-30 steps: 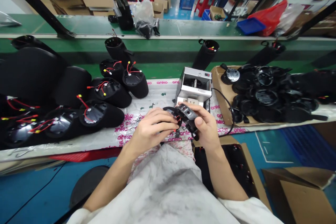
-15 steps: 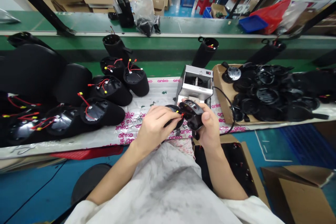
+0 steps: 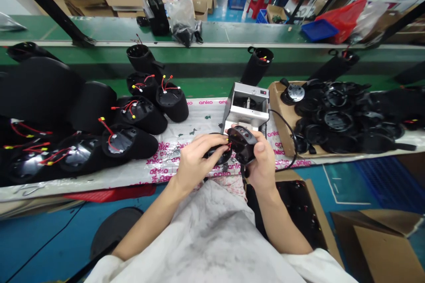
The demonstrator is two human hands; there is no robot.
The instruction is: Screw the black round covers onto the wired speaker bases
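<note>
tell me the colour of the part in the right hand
The part is black; head view.

From where I stand, the only word I can read is "anko". It is printed in pink lower-case letters, over and over, on the clear plastic sheet (image 3: 199, 120) that the parts lie on. One row runs along the sheet's far edge and more rows run toward its near edge (several repeats are creased or half covered). Any marking on the grey metal unit (image 3: 247, 107) at the far edge is too small to read.
</note>
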